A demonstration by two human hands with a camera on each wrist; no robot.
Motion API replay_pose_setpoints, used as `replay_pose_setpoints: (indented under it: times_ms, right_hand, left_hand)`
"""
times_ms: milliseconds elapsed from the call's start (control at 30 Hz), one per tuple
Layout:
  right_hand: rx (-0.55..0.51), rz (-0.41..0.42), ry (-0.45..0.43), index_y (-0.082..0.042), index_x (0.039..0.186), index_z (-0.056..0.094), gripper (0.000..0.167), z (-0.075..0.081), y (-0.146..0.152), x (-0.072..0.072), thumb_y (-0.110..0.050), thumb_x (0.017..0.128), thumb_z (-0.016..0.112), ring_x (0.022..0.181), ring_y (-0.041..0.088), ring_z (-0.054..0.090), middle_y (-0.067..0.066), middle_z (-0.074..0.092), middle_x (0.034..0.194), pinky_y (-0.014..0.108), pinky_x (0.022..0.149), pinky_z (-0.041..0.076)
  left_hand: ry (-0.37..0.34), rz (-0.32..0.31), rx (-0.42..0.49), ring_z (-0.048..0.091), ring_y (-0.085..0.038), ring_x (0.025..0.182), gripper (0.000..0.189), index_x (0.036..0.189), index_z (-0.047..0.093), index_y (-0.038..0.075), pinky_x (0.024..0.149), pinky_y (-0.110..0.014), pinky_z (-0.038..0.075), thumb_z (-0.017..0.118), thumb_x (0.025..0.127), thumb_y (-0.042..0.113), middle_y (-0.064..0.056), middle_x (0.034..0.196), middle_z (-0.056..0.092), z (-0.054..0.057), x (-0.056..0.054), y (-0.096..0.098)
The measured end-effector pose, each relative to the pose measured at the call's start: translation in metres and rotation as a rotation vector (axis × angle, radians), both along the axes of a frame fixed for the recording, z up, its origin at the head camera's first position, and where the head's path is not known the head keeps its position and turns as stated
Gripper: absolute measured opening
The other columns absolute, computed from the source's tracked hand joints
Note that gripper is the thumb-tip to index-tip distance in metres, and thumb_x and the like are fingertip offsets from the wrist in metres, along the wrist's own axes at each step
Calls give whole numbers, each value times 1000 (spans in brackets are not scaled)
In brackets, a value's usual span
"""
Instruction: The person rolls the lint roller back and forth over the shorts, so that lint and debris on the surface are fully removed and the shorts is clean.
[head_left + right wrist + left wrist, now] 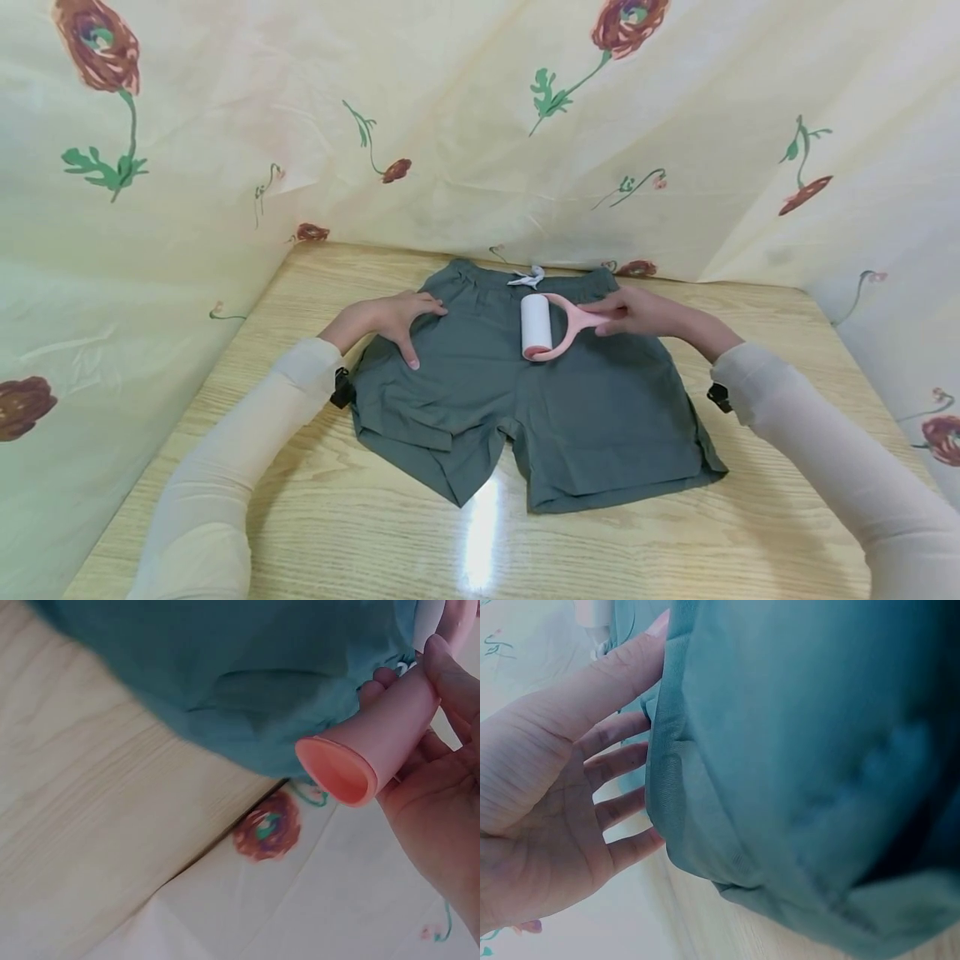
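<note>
A pair of dark grey-green shorts (600, 417) lies spread on the table, waistband away from me, with a white drawstring (534, 276) at the top. My right hand (637, 312) grips the pink handle of a lint roller (536, 325); its white cylinder rests over the middle of the shorts, below the waistband. In the right wrist view the hollow end of the handle (382, 742) sticks out past my fingers. My left hand (393, 321) rests on the left side of the shorts, thumb and fingers spread. The left wrist view shows its fingers (619, 761) extended against the cloth.
The wooden table (375, 533) reaches toward me beneath the shorts. A cream floral cloth (465, 108) hangs behind the table and along both sides. The left leg's hem (420, 433) is folded and wrinkled.
</note>
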State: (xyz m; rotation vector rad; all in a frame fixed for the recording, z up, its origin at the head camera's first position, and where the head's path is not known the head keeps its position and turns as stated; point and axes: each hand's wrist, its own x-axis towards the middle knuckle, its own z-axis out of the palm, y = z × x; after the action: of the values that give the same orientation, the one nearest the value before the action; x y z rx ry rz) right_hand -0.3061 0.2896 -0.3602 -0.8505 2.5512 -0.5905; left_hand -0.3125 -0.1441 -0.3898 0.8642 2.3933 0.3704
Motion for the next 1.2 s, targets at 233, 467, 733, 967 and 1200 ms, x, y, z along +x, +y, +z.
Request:
replay_pose_setpoints:
  times_ms: [233, 467, 733, 967, 1200]
  right_hand:
    - [-23, -26, 20, -1, 140, 60, 50, 1, 24, 8, -14, 94, 74, 55, 9, 32, -2, 40, 62, 25, 56, 34]
    - [-18, -86, -5, -3, 142, 60, 49, 0, 45, 14, -14, 95, 73, 53, 9, 33, 0, 43, 67, 25, 55, 34]
    - [-10, -94, 12, -1, 140, 61, 48, 2, 59, 18, -10, 94, 73, 55, 8, 34, 1, 44, 68, 25, 56, 35]
    - [-5, -92, 44, -1, 138, 62, 47, 4, 72, 22, -12, 94, 73, 56, 6, 34, 0, 46, 69, 25, 57, 35]
    - [12, -120, 41, -1, 138, 63, 46, 8, 87, 26, -11, 94, 73, 55, 5, 33, 0, 47, 67, 25, 56, 35]
  left_hand:
    - [-7, 10, -5, 8, -44, 156, 108, 161, 30, 8, 124, -58, 23, 92, 76, 32, -20, 169, 14, 3, 3, 2]
    - [-9, 18, -1, 8, -44, 156, 107, 161, 30, 8, 124, -58, 23, 92, 77, 30, -20, 169, 14, 4, 4, 1]
    - [-13, 19, 5, 7, -44, 156, 108, 161, 30, 8, 125, -58, 22, 93, 76, 31, -20, 170, 13, 3, 4, 1]
    - [-14, 19, 6, 7, -44, 156, 108, 161, 30, 8, 124, -58, 22, 92, 76, 31, -20, 170, 13, 3, 4, 1]
    - [-1, 16, 5, 8, -44, 156, 107, 161, 31, 9, 124, -58, 23, 92, 76, 32, -19, 169, 15, 3, 3, 1]
